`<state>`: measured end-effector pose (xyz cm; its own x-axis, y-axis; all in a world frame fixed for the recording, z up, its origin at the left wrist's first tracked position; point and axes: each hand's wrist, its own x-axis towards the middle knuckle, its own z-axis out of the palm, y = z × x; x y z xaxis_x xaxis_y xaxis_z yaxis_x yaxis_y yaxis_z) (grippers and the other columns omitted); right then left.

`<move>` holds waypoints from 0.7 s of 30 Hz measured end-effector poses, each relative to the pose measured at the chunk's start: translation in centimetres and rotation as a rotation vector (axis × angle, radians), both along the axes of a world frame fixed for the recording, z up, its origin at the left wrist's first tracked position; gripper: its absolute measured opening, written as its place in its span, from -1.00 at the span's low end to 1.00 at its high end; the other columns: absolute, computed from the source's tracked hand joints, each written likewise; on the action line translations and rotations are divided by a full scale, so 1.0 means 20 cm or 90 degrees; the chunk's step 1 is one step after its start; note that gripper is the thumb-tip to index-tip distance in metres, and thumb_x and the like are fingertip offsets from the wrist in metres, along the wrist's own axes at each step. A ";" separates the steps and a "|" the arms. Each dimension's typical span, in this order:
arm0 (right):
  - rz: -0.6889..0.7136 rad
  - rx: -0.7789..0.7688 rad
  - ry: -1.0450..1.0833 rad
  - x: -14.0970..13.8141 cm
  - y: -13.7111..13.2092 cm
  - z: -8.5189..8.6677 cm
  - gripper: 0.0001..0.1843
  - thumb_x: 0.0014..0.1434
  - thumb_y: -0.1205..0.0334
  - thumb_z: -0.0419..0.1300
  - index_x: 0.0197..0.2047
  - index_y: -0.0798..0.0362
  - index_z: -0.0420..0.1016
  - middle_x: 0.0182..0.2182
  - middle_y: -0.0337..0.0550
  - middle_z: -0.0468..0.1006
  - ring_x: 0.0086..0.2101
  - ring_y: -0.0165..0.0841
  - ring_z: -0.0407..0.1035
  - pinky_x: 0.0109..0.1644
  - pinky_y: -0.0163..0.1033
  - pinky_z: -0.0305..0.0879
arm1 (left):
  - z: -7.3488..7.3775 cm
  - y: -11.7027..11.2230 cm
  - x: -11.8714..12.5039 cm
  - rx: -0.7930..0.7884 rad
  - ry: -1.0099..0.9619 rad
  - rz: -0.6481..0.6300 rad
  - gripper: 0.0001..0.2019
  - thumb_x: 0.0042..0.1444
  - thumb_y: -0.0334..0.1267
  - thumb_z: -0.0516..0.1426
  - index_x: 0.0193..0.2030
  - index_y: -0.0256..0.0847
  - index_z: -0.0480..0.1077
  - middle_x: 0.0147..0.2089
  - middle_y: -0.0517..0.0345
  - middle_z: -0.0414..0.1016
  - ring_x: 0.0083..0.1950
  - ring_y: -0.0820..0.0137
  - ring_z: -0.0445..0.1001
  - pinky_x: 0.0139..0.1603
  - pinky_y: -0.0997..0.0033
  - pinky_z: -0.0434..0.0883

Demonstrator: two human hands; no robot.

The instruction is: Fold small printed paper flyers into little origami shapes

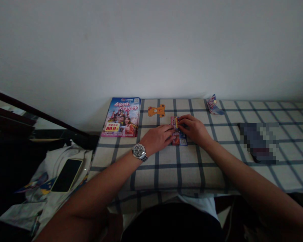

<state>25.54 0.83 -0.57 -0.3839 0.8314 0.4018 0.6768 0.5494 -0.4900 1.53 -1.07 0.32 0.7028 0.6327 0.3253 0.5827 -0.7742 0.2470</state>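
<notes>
A small folded flyer (176, 139), printed in pink and blue with a QR code at its lower right, lies on the checked tablecloth. My left hand (159, 137), with a metal watch (139, 152) on the wrist, rests its fingers flat over the flyer's left side. At the right side, my right hand (193, 129) has its thumb and fingers closed together on the flyer's upper part. The fingers hide some of the paper. A stack of full-size flyers (122, 117) sits left of my hands, near the wall.
A flat orange bear cutout (156, 110) lies behind my left hand. A bent piece of printed paper (214, 106) stands near the wall. To the right is a dark, pixelated object (259, 143). A phone (67, 175) rests on white cloth or bags (44, 205) below left.
</notes>
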 end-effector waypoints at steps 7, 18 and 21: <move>-0.011 0.007 -0.017 0.00 0.01 0.01 -0.94 0.29 0.28 0.30 -0.18 0.00 0.63 -0.02 -0.01 0.62 -0.09 -0.15 0.57 0.01 -0.03 0.54 | 0.01 0.00 0.01 0.003 0.006 -0.001 -0.65 0.50 -0.14 0.04 0.17 -0.25 0.55 0.26 -0.02 0.55 0.17 0.23 0.57 0.11 0.18 0.61; -0.008 0.002 -0.056 -0.01 0.01 0.03 -0.91 0.33 0.26 0.27 -0.19 -0.01 0.63 -0.02 -0.04 0.63 -0.11 -0.17 0.58 -0.01 -0.06 0.52 | 0.00 0.00 0.00 -0.006 0.011 -0.002 -0.65 0.49 -0.14 0.05 0.20 -0.25 0.52 0.28 -0.02 0.53 0.18 0.22 0.57 0.13 0.19 0.60; -0.012 0.007 -0.088 -0.02 0.01 0.04 -0.92 0.34 0.28 0.26 -0.17 -0.01 0.62 -0.03 -0.04 0.63 -0.13 -0.18 0.57 -0.05 -0.09 0.50 | 0.00 -0.01 0.00 -0.002 0.017 0.002 -0.65 0.49 -0.13 0.05 0.21 -0.26 0.51 0.30 -0.04 0.51 0.18 0.21 0.57 0.14 0.17 0.59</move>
<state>25.15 1.04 0.15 -0.4204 0.8350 0.3550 0.7476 0.5404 -0.3860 1.55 -1.17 0.40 0.7087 0.6363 0.3048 0.5917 -0.7713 0.2344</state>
